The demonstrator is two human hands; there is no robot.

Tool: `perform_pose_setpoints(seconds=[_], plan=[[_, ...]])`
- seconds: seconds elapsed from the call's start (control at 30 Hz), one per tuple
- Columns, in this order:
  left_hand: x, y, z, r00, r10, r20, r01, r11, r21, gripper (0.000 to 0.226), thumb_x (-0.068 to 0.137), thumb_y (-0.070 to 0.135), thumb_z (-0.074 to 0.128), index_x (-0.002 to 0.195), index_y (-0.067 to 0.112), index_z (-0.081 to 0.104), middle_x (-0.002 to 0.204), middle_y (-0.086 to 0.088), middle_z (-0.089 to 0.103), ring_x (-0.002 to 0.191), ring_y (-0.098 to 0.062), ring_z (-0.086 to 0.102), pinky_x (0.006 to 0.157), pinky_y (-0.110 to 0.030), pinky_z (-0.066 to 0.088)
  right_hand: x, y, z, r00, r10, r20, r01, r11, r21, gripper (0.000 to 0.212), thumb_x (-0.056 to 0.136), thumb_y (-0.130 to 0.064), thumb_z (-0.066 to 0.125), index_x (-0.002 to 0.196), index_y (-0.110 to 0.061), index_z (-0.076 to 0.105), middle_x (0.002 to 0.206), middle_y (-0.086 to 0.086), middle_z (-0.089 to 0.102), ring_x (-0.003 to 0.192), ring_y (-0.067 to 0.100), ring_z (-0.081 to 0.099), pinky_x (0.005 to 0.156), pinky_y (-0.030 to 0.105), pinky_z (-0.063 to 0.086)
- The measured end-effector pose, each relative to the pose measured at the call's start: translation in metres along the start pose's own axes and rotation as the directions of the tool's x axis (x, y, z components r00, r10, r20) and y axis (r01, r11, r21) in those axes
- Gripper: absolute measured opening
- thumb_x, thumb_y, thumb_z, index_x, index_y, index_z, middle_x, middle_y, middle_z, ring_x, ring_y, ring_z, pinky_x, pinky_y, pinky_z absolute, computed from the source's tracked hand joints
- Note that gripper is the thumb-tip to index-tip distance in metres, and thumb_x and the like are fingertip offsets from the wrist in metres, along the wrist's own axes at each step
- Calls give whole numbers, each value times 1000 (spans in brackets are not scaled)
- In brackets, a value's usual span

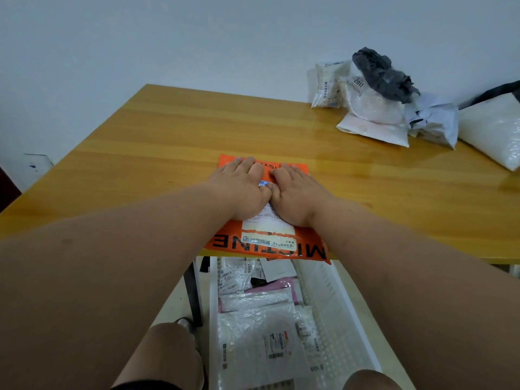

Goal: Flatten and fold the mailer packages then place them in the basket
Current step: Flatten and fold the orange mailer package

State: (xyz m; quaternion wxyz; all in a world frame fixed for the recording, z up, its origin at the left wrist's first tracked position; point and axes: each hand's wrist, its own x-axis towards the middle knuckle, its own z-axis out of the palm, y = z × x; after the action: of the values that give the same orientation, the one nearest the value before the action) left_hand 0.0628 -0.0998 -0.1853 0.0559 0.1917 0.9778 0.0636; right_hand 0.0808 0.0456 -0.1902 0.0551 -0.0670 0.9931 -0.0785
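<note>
Orange mailer (264, 246) lies half-hidden under flat left hand (239, 190) and right hand (298, 195).

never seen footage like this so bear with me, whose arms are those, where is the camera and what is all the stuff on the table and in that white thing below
There is no machine here. The arms belong to a person wearing a wide-angle camera on the head, so the single picture looks forward and down over their own arms.

The left hand and right hand lie flat, side by side, pressing on an orange mailer with a white shipping label. Nothing is gripped; the straight fingers are pushing it flat on the wooden table. Its near edge hangs slightly over the table's front edge.

At the far right of the table sits a pile of unflattened mailers, white, grey and dark ones, still crumpled or puffy.

Below the table, between the person's knees, stands a white plastic basket already holding several flat mailers.
</note>
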Motion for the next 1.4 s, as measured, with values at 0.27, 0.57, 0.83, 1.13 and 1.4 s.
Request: perform_pose_setpoints(seconds=[0.27,0.57,0.83,1.13,1.4], plan=[[1,-2,5,1000,-2,-3,2,999,-34,65,101,48,22,157,19,4,165,-2,-6,151,-21,-8,123,-39,-1,2,1,2,999,36,34,-35,999,-32,59,104,-45,13,157,-20,4,165,3,-3,151,19,-5,122,41,-1],[1,-4,8,1000,12,-17,-13,1000,-16,66,102,47,17,156,18,-6,164,-3,-11,150,-19,-11,122,-37,-4,1,2,4,999,31,19,-30,998,-52,60,104,-46,11,157,-20,2,165,2,-5,151,18,-6,122,42,-2],[-17,-1,8,958,68,-278,-55,997,54,53,101,43,29,148,17,29,155,-6,26,142,-24,22,115,-41,22,-16,-4,3,974,-13,-225,-27,984,-177,52,102,-45,18,144,-22,39,152,8,34,141,28,26,116,48,16],[-48,8,-12,981,49,-186,-28,993,110,49,98,55,38,133,21,43,132,-5,47,122,-26,45,102,-43,37,-56,-3,-13,982,38,-185,-72,981,-178,38,102,-41,29,120,-18,53,126,6,53,121,28,45,101,45,32],[-82,19,-14,998,41,-42,-32,981,192,54,100,54,32,148,29,34,155,0,31,139,-26,31,110,-48,29,-97,-8,-25,992,120,-36,-125,974,-188,34,98,-39,33,111,-20,59,120,8,53,112,28,50,94,42,40]])
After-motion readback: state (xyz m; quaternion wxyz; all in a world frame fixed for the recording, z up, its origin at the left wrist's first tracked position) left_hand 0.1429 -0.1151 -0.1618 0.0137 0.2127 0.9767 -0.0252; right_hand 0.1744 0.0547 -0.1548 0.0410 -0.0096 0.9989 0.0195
